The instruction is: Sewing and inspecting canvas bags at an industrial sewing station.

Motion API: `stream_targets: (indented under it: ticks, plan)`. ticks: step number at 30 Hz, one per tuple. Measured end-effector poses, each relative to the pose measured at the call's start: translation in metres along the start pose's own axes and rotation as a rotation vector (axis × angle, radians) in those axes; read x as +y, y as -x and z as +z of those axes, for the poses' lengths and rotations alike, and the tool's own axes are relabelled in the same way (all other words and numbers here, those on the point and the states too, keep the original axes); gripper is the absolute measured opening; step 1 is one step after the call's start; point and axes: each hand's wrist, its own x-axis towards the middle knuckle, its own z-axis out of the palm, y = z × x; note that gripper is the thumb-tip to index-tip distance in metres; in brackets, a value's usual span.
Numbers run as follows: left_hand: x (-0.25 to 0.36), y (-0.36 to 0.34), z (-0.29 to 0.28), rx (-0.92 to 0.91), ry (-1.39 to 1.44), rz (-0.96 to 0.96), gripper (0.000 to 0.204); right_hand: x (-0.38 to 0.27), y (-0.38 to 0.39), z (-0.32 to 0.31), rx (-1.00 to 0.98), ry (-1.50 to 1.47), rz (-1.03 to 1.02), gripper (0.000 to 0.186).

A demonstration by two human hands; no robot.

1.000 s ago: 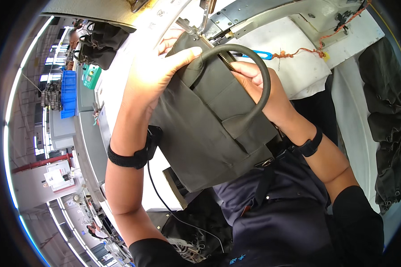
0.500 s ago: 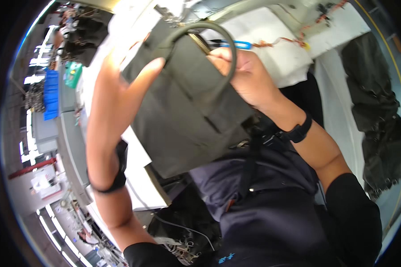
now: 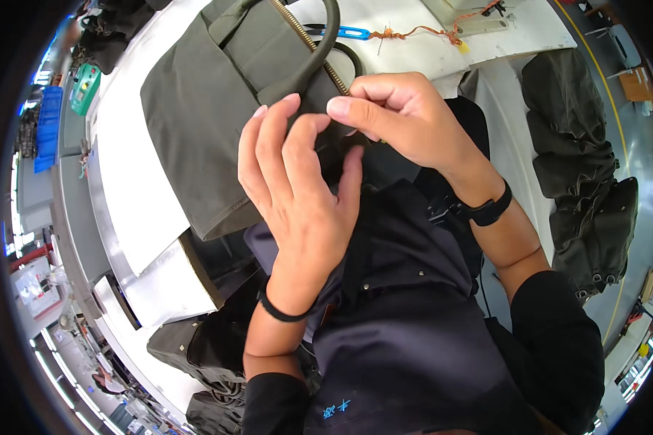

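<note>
A dark olive handbag lies on the white table, with a tubular handle looped over it. A brass zipper runs along its edge toward me. At the near end of that zipper, my right hand is closed, thumb and index finger pinching there; the pinched piece is mostly hidden. My left hand is beside it with fingers bent and apart, fingertips at the bag's near side. Its thumb stands away from the fingers, and no firm grip shows.
A blue-handled cutting tool tied to an orange cord lies beyond the bag. Dark bags hang or lie along the right side, and more bags are at the lower left. A blue bin stands far left.
My left hand has come from the bag's far left side to its near end, beside my right hand. The bag has shifted left and away in the view. My right hand still pinches at the zipper.
</note>
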Motion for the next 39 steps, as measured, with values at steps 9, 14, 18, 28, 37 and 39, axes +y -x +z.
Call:
stream_targets:
  ticks: [9,14,18,28,37,39]
  plan:
    - [-0.021,-0.005,-0.003,0.125,0.015,0.218,0.030,0.000,0.009,0.030,0.206,-0.441,0.189,0.034]
    - [-0.026,-0.002,-0.003,0.147,0.001,0.239,0.026,-0.005,0.013,0.031,0.173,-0.429,0.239,0.038]
    - [-0.031,-0.001,-0.002,0.138,0.015,0.240,0.025,-0.007,0.013,0.039,0.164,-0.380,0.227,0.036]
    - [-0.028,-0.008,-0.010,0.071,-0.028,0.220,0.023,0.023,0.003,0.049,0.211,-0.440,0.057,0.035]
    - [-0.013,-0.030,-0.084,-0.360,0.094,0.160,0.028,0.027,0.006,0.053,0.289,-0.278,-0.032,0.042]
    - [-0.005,-0.066,-0.088,-0.439,-0.016,0.346,0.029,0.035,0.006,0.049,0.291,-0.344,-0.001,0.042]
